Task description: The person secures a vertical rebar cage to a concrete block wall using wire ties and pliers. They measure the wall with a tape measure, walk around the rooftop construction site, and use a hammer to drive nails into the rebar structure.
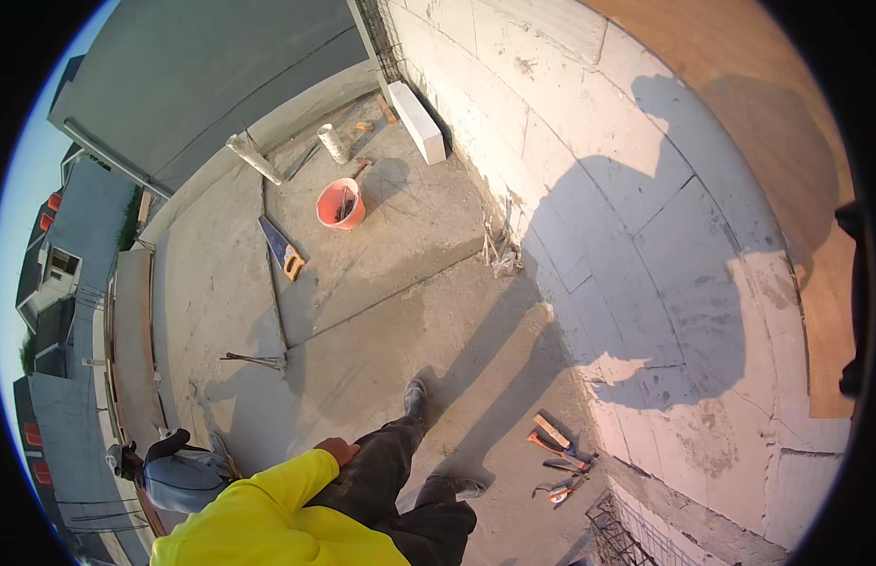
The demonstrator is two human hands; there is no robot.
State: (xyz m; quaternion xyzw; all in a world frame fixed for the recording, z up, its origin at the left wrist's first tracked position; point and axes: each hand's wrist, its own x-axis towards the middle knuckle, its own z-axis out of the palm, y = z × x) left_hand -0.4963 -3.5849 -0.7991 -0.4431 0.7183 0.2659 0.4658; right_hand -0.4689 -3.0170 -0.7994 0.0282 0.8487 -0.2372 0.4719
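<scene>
My left hand (338, 450), below a yellow sleeve (287, 481), lies against the thigh of my dark trousers (377, 467). Its fingers look curled in, and no object shows in them. My right hand is out of view. One shoe (415, 400) stands on the concrete floor; the other (468, 488) is nearer the wall. Beyond my feet, close to the wall, lie a wooden-handled tool (551, 431), a tool with orange-red handles (551, 443) and another orange and dark hand tool (559, 490). None of them is touched by my left hand.
A white block wall (589, 179) bounds the right side. Farther off are a pink bucket (330, 203) with things inside, a handsaw (281, 247), a white block (417, 123) and two pale cylinders (334, 143). Thin rods (254, 359) and wire mesh (627, 538) lie low on the floor.
</scene>
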